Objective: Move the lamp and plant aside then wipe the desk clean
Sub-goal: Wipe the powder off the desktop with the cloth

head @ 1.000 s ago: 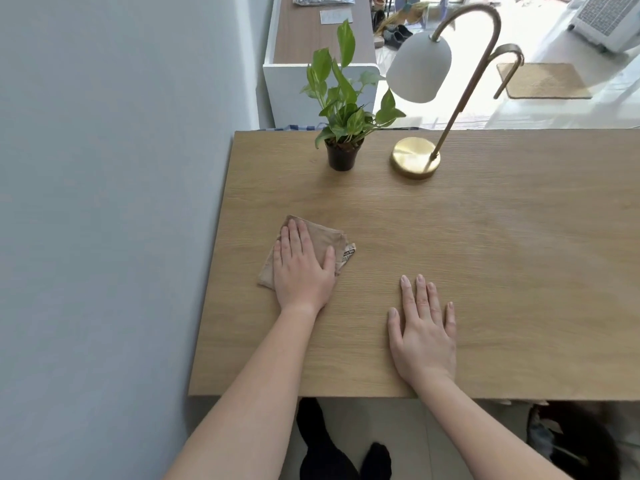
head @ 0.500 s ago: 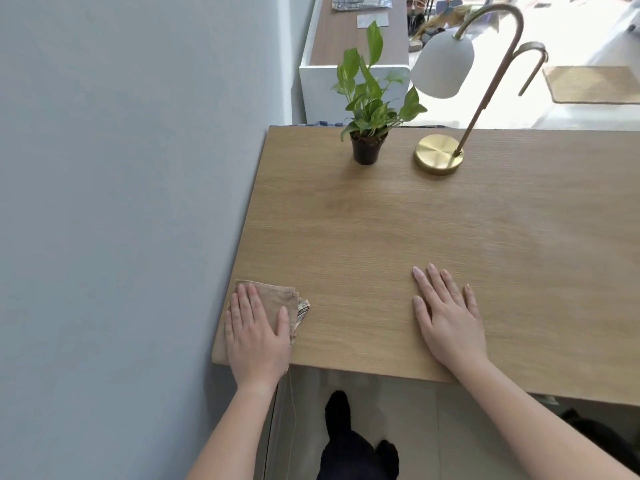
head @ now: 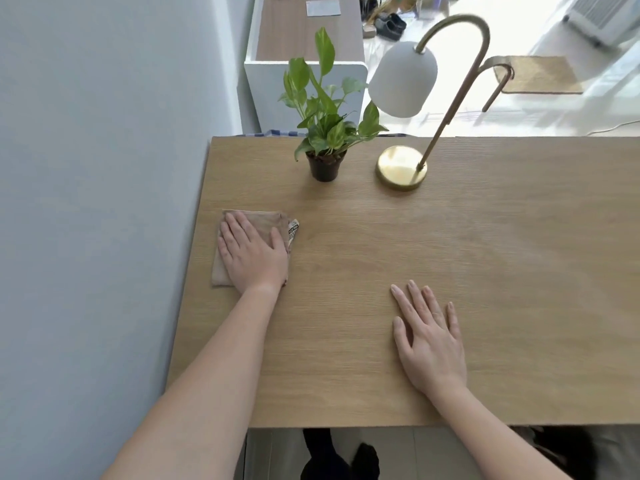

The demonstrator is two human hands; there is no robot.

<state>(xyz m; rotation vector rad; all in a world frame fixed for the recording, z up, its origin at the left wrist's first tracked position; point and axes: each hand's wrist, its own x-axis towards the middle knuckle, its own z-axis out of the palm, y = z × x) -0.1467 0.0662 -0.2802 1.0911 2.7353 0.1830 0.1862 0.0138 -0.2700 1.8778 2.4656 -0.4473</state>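
Observation:
My left hand (head: 254, 252) lies flat on a folded tan cloth (head: 265, 221), pressing it onto the wooden desk (head: 450, 244) near its left edge. A white label sticks out at the cloth's right corner. My right hand (head: 429, 336) rests palm down on bare wood near the front edge, fingers slightly apart, holding nothing. At the back of the desk stands a small green plant (head: 327, 133) in a black pot. To the right of the plant is a lamp (head: 401, 166) with a round brass base, a curved brass neck and a white shade.
A grey wall (head: 97, 202) runs along the desk's left edge. Behind the desk stand a white cabinet (head: 304, 74) with a wooden top and a chair back (head: 498, 74). Under the front edge, my dark-socked feet (head: 339, 459) show on the floor.
My left hand has pushed the cloth away from the front left corner, further back along the desk's left side. The right hand, plant and lamp have stayed where they were.

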